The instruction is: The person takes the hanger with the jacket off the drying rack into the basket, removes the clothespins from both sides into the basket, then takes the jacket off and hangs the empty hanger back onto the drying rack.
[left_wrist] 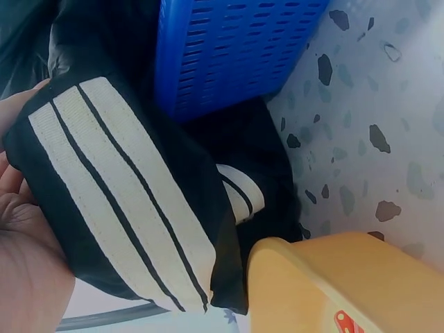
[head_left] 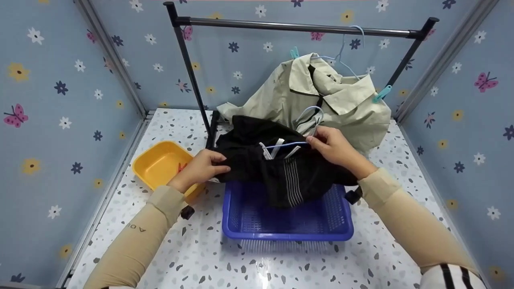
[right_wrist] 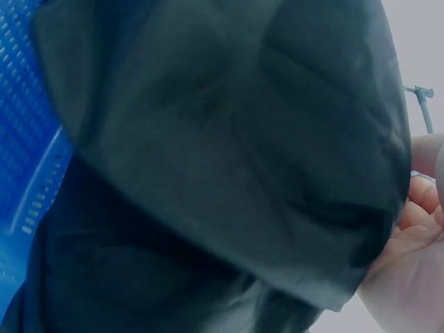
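Note:
A black garment (head_left: 249, 160) with white stripes hangs in folds over the back of the blue basket. My left hand (head_left: 202, 166) grips its left side; in the left wrist view the fingers lie behind a panel with three white stripes (left_wrist: 125, 180). A light-blue hanger (head_left: 287, 144) lies partly inside the garment's opening, its hook standing up behind. My right hand (head_left: 331, 144) pinches the hanger close to its neck. Dark cloth hides most of the fingers in the right wrist view.
Behind, a beige jacket (head_left: 273, 92) hangs by a blue hanger from the black rack's bar (head_left: 261, 25), with teal clips (head_left: 382, 94) on it. A yellow bin (head_left: 154, 162) with red items sits left. The blue basket (head_left: 289, 236) stands in front on the speckled table.

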Demonstrator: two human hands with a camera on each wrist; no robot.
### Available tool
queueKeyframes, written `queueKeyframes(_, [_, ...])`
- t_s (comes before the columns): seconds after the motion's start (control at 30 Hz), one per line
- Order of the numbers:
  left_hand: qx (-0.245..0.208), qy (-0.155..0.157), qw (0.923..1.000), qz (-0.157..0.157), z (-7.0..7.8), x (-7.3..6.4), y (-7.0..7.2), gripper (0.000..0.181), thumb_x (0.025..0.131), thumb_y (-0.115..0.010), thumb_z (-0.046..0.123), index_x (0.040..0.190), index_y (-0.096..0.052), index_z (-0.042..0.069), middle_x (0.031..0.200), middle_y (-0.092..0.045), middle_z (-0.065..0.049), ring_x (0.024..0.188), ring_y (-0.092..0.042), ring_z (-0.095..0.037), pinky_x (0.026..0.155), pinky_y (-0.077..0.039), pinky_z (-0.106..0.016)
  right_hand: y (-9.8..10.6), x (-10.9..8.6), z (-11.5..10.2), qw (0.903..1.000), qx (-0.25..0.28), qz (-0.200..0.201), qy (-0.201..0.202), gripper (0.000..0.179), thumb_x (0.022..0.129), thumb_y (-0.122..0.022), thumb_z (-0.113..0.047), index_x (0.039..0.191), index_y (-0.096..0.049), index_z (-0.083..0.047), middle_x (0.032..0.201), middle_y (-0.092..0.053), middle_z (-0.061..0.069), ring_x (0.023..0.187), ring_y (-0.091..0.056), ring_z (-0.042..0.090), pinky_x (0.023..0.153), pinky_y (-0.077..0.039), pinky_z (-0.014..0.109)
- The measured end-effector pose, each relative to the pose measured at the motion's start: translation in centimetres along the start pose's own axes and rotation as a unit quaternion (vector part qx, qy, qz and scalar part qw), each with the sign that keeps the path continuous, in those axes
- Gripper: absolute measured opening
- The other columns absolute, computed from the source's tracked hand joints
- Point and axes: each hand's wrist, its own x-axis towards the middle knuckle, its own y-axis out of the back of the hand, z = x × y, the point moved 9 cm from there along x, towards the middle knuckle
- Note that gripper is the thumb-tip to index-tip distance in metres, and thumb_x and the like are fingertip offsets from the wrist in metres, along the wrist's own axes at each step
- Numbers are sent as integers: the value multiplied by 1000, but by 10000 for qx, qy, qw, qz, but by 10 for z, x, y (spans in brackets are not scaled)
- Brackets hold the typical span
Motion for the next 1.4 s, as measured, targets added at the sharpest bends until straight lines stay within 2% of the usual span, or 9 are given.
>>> queueKeyframes(0.07, [33,-10,10000,23,0,0,1,14,97,-81,9,84,-77,6,76,-64,3,71,-55,-14,66,-45,-23,4,-1,2,10000,30,58,3,24,105,-68,-6,82,-67,2,74,-61,-1,67,-51,4,66,-41,20])
queueKeyframes(0.2, [85,-17,9999,77,0,1,2,13,95,-83,10,82,-80,7,78,-70,1,73,-58,-14,67,-48,-22,11,-2,5,9998,68,204,-31,23,105,-68,-6,84,-68,4,77,-65,4,71,-53,3,70,-43,18])
queueKeyframes(0.33, [96,-9,9999,114,-1,2,2,15,93,-85,11,79,-81,7,77,-74,0,72,-59,-14,67,-49,-22,16,-3,7,9991,149,388,-105,22,105,-66,-4,85,-68,5,79,-65,3,73,-56,1,73,-45,17])
queueKeyframes(0.53, [175,-21,9998,126,-2,3,1,22,92,-86,13,72,-78,9,68,-65,9,67,-56,-12,63,-45,-22,26,-4,11,9966,323,717,-238,24,105,-67,-3,83,-64,8,75,-61,-6,71,-55,1,70,-45,17])
queueKeyframes(0.67, [195,-24,9997,130,-3,4,0,25,93,-85,14,70,-76,10,64,-60,11,64,-52,-11,60,-41,-22,30,-4,13,9948,472,865,-250,23,105,-66,-2,85,-64,9,74,-60,-8,69,-54,1,69,-44,17])
queueKeyframes(0.93, [261,-16,9996,113,-6,5,-3,25,94,-84,14,71,-75,9,65,-58,12,64,-51,-10,60,-40,-22,34,-4,15,9880,1082,1014,-437,21,108,-61,-2,97,-66,15,77,-64,-3,68,-56,0,65,-46,16])
queueKeyframes(1.2, [129,-59,9999,61,-4,4,-8,13,97,-80,13,85,-83,12,80,-74,5,74,-58,-14,68,-47,-22,30,-1,13,9858,1354,861,-490,19,108,-62,-1,98,-67,15,75,-63,-1,63,-54,3,60,-47,18])
queueKeyframes(1.3, [116,-118,9999,32,-3,4,-10,11,97,-80,13,88,-85,11,84,-77,3,77,-60,-14,70,-48,-22,26,1,10,9848,1477,783,-467,18,107,-63,-1,94,-68,10,74,-64,-3,61,-55,4,58,-49,18])
queueKeyframes(1.4, [45,-116,9999,-19,-4,3,-12,11,98,-79,13,89,-85,11,83,-76,3,76,-58,-15,67,-46,-21,23,5,5,9832,1625,715,-418,17,106,-63,0,92,-67,9,73,-65,-3,59,-54,5,57,-49,19])
